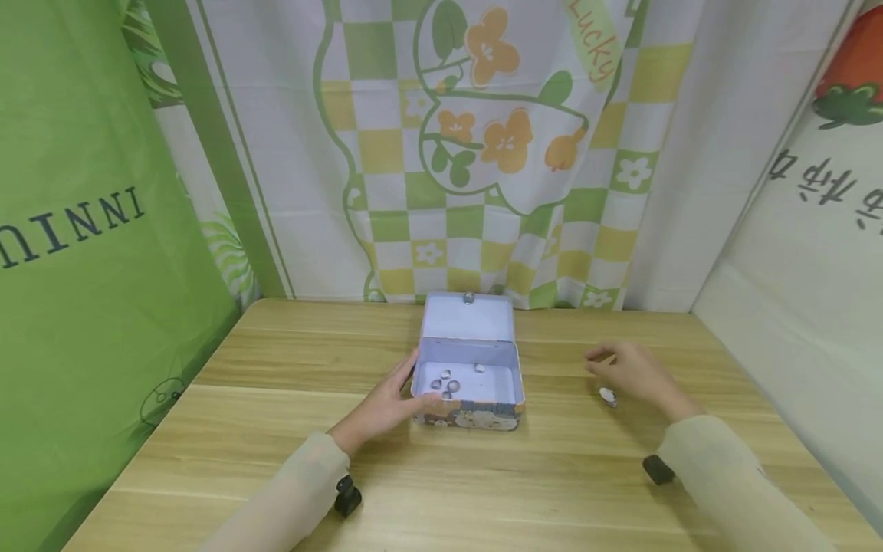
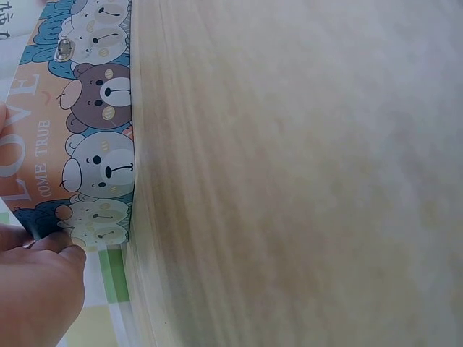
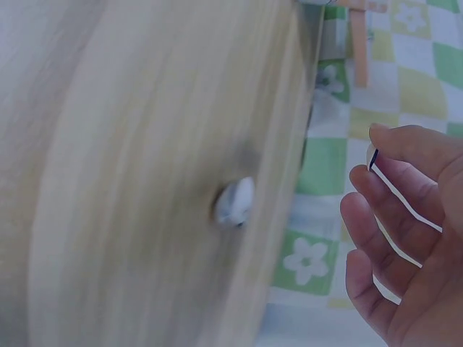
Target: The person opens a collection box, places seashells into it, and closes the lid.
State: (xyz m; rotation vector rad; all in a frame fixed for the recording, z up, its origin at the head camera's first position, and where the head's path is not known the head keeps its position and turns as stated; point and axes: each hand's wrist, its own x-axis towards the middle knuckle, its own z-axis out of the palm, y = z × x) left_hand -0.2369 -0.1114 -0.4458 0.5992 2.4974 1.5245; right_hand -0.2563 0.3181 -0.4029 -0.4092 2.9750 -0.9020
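A hinged tin box [image 1: 486, 418] with bear drawings on its front stands open on the table, lid tipped back. My left hand [image 1: 382, 406] grips its left side, thumb over the front left corner; the left wrist view shows the fingers at the printed wall. Several small shells [image 1: 453, 386] lie inside, mostly toward the left, and one more shell [image 1: 479, 368] is farther right. My right hand [image 1: 638, 376], to the right of the box, pinches a small thin piece [image 3: 372, 157], shell-like, between thumb and index finger. Below that hand a white shell [image 1: 608, 395] rests on the wood.
The wooden table [image 1: 276, 452] reaches back to a patterned curtain [image 1: 386, 153]. Green cloth [image 1: 76, 322] hangs at the left, a white cloth [image 1: 793, 268] at the right. A thin dark cord [image 1: 162, 395] shows by the table's left edge.
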